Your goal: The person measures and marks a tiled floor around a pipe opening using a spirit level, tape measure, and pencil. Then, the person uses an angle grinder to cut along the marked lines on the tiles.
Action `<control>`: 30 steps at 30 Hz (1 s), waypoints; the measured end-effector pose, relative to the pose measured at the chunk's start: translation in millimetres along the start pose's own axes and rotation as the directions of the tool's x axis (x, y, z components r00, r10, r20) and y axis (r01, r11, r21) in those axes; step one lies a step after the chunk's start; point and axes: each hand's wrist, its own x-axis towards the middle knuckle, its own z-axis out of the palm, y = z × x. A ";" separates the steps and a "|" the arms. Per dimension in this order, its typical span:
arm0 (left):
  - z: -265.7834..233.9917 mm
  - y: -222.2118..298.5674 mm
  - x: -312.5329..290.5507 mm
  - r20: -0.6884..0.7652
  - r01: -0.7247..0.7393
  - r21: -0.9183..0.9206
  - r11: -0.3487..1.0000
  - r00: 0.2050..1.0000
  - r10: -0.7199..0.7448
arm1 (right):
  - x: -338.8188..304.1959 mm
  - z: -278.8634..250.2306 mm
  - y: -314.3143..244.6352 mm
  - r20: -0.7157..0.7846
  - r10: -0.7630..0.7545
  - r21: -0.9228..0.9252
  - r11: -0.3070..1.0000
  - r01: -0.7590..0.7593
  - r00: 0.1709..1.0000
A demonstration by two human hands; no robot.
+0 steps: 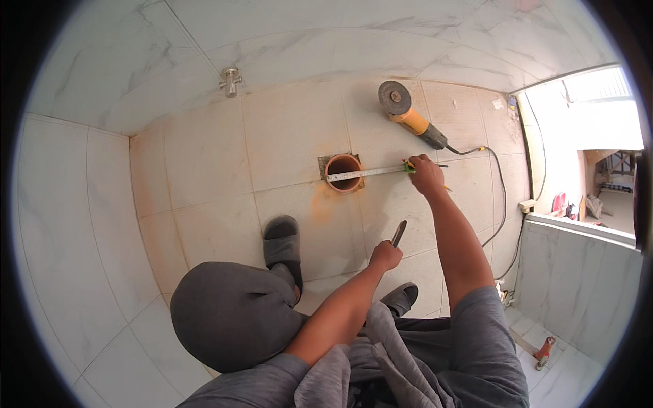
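My right hand (427, 177) is closed around a tape measure (409, 166), which shows green and yellow at the fingers. Its pale blade (377, 173) stretches left across the mouth of an orange-brown pipe (329, 168) set in a square cutout in the tiled floor. A thin dark stick, perhaps a pencil, pokes out to the right of the same fingers. Lower down and nearer to me, my left hand (386, 256) grips a slim dark object (400, 232), seen nearly edge-on; its kind is unclear.
A yellow and black angle grinder (415, 121) lies beyond the pipe, its cord (502, 180) running along the right. A metal valve (231, 81) juts from the far wall. My sandalled foot (282, 245) stands left of the pipe. At the right is a low tiled wall (571, 272).
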 end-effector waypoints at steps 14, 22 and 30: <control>1.7 37.4 13.5 -0.312 -0.199 -0.720 0.665 0.949 -0.053 | -148.3 -35.7 39.8 0.277 0.041 0.439 0.883 -0.165 0.960; -0.8 27.9 17.3 -0.477 -0.212 -0.404 0.890 0.879 -0.008 | -199.0 48.1 6.6 0.160 0.125 0.697 0.689 -0.201 0.979; -20.3 49.6 -4.5 -0.535 -0.187 -0.286 0.940 0.845 0.005 | -219.8 86.5 -31.9 0.011 0.314 0.795 0.574 -0.199 0.950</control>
